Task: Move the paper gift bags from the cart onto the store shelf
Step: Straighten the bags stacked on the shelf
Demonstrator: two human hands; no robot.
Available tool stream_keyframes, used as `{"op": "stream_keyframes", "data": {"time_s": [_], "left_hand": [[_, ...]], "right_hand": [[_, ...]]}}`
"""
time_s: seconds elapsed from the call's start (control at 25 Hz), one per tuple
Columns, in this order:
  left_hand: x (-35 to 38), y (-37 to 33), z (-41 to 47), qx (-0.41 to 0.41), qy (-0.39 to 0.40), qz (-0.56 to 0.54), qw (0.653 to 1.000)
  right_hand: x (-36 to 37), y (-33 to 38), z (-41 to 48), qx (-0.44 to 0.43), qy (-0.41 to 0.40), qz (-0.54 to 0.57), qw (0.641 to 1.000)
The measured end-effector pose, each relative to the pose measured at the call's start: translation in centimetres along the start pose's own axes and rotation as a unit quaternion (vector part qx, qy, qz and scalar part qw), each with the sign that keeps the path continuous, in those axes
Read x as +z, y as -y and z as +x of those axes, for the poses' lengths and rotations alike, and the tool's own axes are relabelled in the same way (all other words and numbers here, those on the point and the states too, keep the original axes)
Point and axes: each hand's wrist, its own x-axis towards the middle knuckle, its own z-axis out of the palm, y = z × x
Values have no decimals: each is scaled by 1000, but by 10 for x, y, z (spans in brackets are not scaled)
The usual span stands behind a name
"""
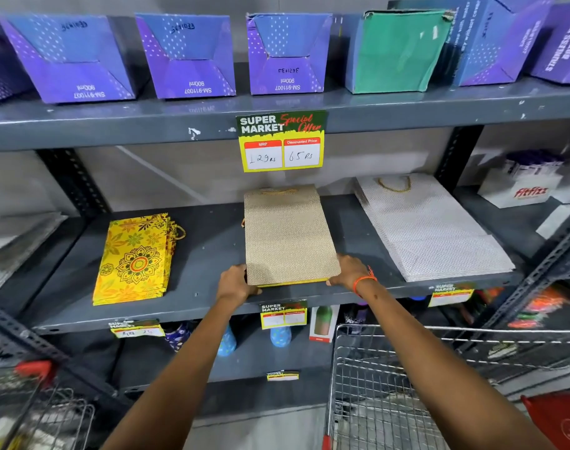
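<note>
A stack of beige patterned paper gift bags (288, 235) lies flat in the middle of the grey store shelf (212, 254). My left hand (236, 282) grips the stack's near left corner, and my right hand (350, 269), with an orange thread on its wrist, grips the near right corner. To the left lies a stack of yellow floral gift bags (136, 258). A stack of white dotted gift bags (429, 228) lies to the right. The wire cart (390, 384) stands at the lower right; I see no bags in its visible part.
Purple boxes (186, 56) and a green bag (397, 50) fill the upper shelf, with a price sign (282, 141) hanging from its edge. Bottles (226, 344) stand on the lower shelf. A second wire basket (40, 414) sits at the lower left, a white carton (520, 190) at the far right.
</note>
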Motion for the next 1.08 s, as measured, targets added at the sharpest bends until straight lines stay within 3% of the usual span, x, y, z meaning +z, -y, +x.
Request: {"op": "stream_keyframes", "data": {"time_s": [0.44, 0.64, 0.84, 0.96, 1.08], "left_hand": [[-7, 1, -1, -19, 17, 31, 999], [-25, 11, -2, -48, 36, 45, 997], [-84, 60, 4, -44, -52, 12, 998], [-116, 114, 3, -67, -136, 27, 988], [-145, 183, -4, -149, -161, 31, 975]], "right_hand": [[-2, 5, -4, -15, 18, -87, 996], [1, 59, -9, -63, -14, -157, 986], [42, 164, -10, -188, 4, 53, 981], [88, 214, -12, -157, 92, 203, 962], [137, 251, -9, -137, 152, 221, 954]]}}
